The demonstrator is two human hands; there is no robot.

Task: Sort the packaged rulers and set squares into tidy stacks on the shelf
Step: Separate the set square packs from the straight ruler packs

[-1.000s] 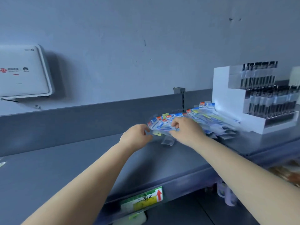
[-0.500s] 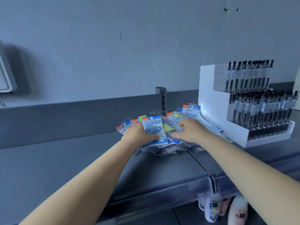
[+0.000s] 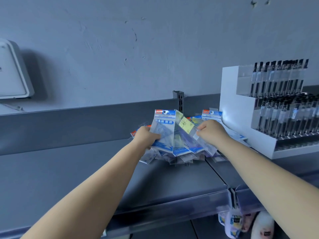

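two hands, one pen display

a scuffed grey wall is rising behind the grey shelf; a white box is hanging on it, upper left.

A shelf runs from left to right against a wall, with a low back panel between them. Near the middle of the shelf lies a fanned pile of packaged rulers and set squares, just in front of an upright slotted post. The left hand holds the pile's left side and the right hand its right side. Just right of the pile stands a tiered pen display. A wall-mounted box hangs far left, above the shelf. Small items hang below the shelf's front edge, at right.
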